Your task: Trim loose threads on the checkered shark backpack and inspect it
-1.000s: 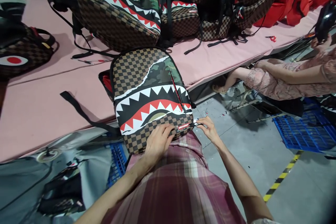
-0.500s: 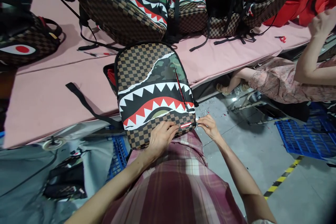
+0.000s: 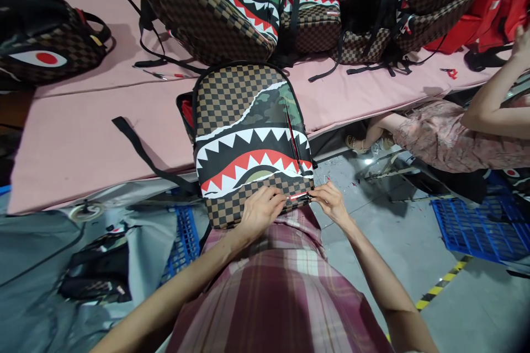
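I see the backpack (image 3: 252,138) lying face up at the near edge of the pink tabletop (image 3: 74,138), its checkered bottom end hanging over the edge toward the plaid shirt (image 3: 281,292). Its front shows a brown checker pattern, a camouflage patch and a shark mouth with white teeth and a red lip. A small red label (image 3: 295,196) sits on the bottom checkered panel, near the right corner.

My left hand (image 3: 260,212) lies on that bottom panel, fingers curled down against the fabric just left of the label. My right hand (image 3: 330,201) is at the bag's lower right corner, thumb and forefinger pinched together on a small dark piece there; it may be a zipper pull, though I cannot tell for sure at this size.

A black strap (image 3: 143,154) trails from the bag's left side across the tabletop. Behind it stands a pile of backpacks (image 3: 232,16) in the same print, and another bag (image 3: 45,47) lies at the far left. Red fabric (image 3: 488,5) is heaped at the far right. A seated person (image 3: 451,132) in a patterned dress is to the right, beside a blue crate (image 3: 476,220) on the grey floor (image 3: 414,242).
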A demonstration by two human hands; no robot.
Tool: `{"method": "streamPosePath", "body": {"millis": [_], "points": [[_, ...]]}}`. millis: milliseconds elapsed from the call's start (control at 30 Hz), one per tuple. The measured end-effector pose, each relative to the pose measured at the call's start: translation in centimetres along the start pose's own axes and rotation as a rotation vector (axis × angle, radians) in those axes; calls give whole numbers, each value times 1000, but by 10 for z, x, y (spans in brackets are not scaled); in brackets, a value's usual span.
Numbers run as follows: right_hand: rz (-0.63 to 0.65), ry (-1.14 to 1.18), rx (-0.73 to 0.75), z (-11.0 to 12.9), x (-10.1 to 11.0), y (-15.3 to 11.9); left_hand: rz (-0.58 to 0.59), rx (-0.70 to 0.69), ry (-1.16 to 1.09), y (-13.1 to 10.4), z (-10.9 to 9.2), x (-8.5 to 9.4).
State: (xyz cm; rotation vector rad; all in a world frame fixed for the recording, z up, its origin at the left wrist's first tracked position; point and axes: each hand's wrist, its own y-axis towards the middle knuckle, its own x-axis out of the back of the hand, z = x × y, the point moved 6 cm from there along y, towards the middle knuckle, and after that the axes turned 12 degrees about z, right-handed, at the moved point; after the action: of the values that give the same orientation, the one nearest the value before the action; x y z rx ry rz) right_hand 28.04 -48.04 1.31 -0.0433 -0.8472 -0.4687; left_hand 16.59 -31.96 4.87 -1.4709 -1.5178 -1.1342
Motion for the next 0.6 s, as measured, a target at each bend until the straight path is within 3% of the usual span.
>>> {"method": "streamPosePath", "body": {"millis": [267, 467, 600], "points": [[-29, 9, 30, 8, 0, 3, -30, -48, -11, 0, -1, 2], [46, -104, 58, 26, -8, 13, -36, -60, -19, 1, -1, 4], [82, -45, 0, 23, -1, 7, -20, -46, -56, 0, 1, 2]]}}
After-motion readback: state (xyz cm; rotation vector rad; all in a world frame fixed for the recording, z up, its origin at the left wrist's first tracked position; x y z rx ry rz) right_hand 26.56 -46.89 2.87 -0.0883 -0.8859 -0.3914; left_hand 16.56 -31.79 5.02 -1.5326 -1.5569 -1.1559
